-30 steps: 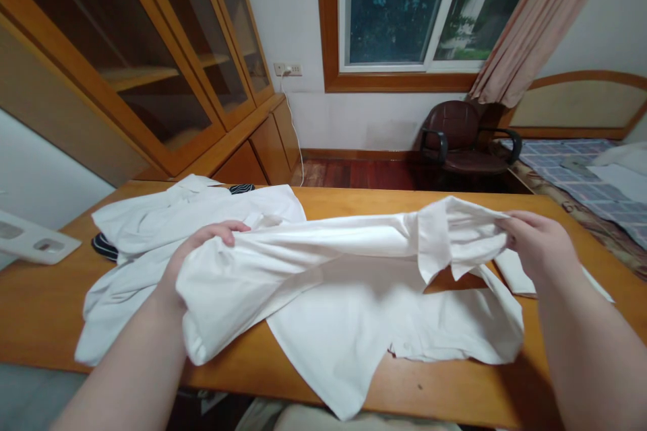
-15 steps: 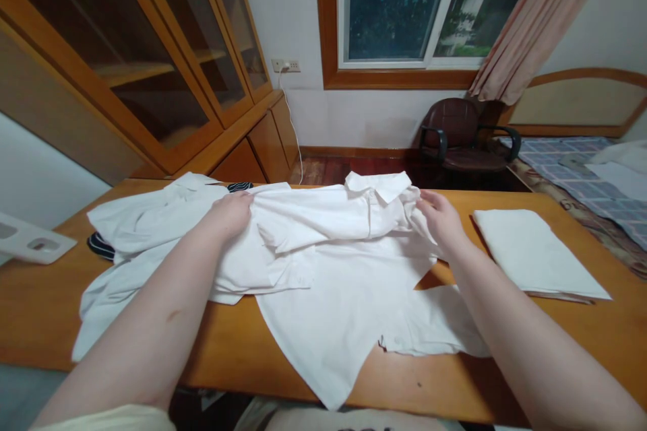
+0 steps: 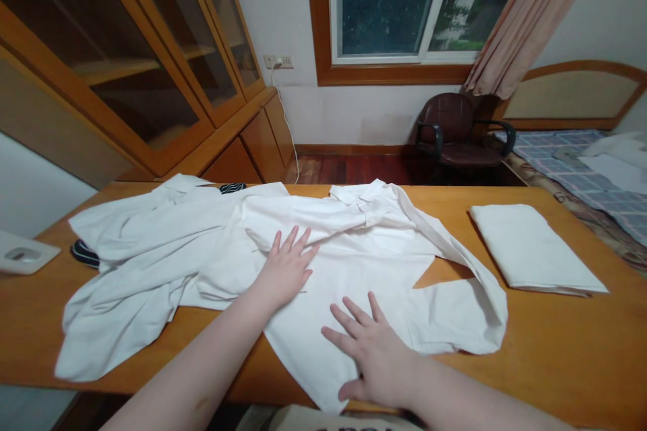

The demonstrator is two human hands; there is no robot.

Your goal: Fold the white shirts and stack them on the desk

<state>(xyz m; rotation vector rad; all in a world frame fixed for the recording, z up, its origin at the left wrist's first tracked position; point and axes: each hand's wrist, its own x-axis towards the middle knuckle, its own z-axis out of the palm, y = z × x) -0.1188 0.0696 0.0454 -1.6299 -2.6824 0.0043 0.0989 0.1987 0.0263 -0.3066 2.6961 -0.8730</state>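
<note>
We're laying both hands palm-down over the shirt [image 3: 377,269], which is lying spread but wrinkled on the table [image 3: 556,350] at clock centre, collar [image 3: 361,194] pointing to 12. Left hand [image 3: 288,266] is sitting at 9, released, fingers splayed; right hand [image 3: 371,347] is hovering or resting at 6 near the hem, also released, fingers fanned; can't tell contact there. White pile [image 3: 136,249] is lying farther out at 9, touching the shirt; folded cloth [image 3: 536,249] is lying apart at 3.
</note>
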